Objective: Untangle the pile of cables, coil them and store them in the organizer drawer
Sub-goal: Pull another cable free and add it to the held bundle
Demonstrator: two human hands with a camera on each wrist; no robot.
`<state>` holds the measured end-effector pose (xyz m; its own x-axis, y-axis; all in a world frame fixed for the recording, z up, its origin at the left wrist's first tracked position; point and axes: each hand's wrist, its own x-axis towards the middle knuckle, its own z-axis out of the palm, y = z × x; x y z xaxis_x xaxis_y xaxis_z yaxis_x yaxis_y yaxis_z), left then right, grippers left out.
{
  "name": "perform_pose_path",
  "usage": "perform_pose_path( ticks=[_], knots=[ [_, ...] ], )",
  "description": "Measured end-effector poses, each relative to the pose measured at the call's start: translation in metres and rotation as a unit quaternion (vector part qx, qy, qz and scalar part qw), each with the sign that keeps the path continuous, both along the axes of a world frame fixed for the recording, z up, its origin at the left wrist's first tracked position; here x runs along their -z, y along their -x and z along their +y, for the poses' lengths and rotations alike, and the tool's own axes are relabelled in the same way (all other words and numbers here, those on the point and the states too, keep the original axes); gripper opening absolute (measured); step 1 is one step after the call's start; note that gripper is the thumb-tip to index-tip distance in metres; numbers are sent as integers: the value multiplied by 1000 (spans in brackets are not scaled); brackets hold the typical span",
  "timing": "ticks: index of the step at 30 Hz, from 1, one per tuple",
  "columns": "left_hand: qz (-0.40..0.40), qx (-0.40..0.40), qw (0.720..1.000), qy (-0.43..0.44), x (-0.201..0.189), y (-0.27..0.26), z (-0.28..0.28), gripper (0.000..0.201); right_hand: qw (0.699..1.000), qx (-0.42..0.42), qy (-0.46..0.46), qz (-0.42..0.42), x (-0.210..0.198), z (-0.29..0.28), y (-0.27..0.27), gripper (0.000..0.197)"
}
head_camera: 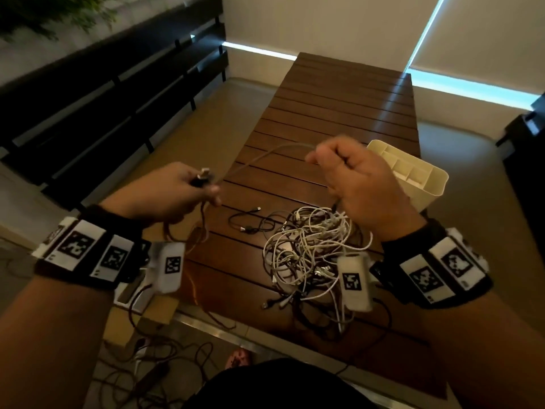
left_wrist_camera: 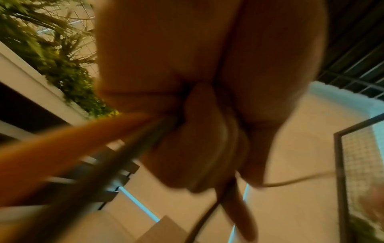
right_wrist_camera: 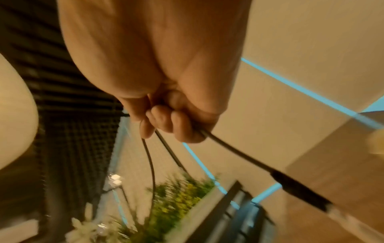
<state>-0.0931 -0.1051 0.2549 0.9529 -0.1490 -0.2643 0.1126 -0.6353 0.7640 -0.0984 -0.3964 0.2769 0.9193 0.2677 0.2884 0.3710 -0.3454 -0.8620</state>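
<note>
Overhead, cable (head_camera: 265,153) between both hands.

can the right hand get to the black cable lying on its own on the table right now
Probably not yet: the right hand is gripping a white cable stretched to the left hand. The black cable lies uncovered beside the pile, so the path looks free once it lets go.

My view: slatted wooden table (head_camera: 333,119); on it white cable tangle (head_camera: 309,249), loose black cable (head_camera: 250,227), cream organizer (head_camera: 413,172) at right edge.

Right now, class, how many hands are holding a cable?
2. The left hand pinches a cable end over the table's left edge; the right hand grips cable above the tangled pile.
</note>
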Motion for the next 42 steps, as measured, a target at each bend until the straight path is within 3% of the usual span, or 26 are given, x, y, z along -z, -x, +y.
perform_pose_path(
  ticks=[1, 3, 7, 9, 12, 16, 21, 25, 27, 29, 31, 33, 34, 36, 38, 42],
  knots=[
    [32, 18, 999, -6, 4, 3, 5, 28, 999, -28, -24, -20, -13, 8, 3, 18],
    [-4, -2, 998, 61, 9, 11, 8, 27, 997, -63, -18, -35, -25, 20, 6, 17],
    [-104, -49, 960, 255, 8, 23, 0, 36, 989, -88, 3, 117, 6, 40, 12, 23],
    [-116, -50, 954, 272, 8, 28, -6, 35, 976, -106, 36, 184, 31, 50, 18, 22],
    [-109, -46, 957, 266, 11, 33, -16, 33, 953, -168, 131, 217, 59, 65, 28, 17],
    [-46, -53, 962, 264, 16, 37, -14, 23, 905, -224, 234, 276, 76, 78, 36, 17],
    [9, -108, 950, 294, 11, 41, -12, 29, 801, -321, 189, 470, 89, 74, 43, 24],
    [17, -128, 940, 317, 7, 44, -22, 28, 849, -231, 368, 301, 89, 65, 25, 51],
    [27, -109, 933, 341, 5, 48, -36, 27, 893, -187, 285, 295, 85, 62, 18, 66],
    [35, -87, 921, 378, 2, 51, -51, 26, 908, -220, 184, 305, 82, 63, 15, 75],
    [32, -80, 908, 411, -2, 50, -63, 26, 902, -273, 170, 289, 83, 68, 14, 62],
    [18, -90, 899, 428, -7, 46, -66, 27, 901, -282, 175, 279, 86, 74, 17, 35],
    [10, -99, 898, 428, -8, 44, -64, 28, 905, -273, 158, 285, 87, 75, 19, 31],
    [-2, -114, 901, 418, -5, 40, -56, 29, 896, -256, 110, 346, 92, 75, 21, 39],
    [4, -127, 907, 402, 4, 40, -46, 28, 864, -259, 71, 425, 94, 72, 23, 41],
    [41, -148, 913, 377, 27, 46, -36, 28, 836, -262, 100, 473, 101, 67, 25, 37]
  ],
)
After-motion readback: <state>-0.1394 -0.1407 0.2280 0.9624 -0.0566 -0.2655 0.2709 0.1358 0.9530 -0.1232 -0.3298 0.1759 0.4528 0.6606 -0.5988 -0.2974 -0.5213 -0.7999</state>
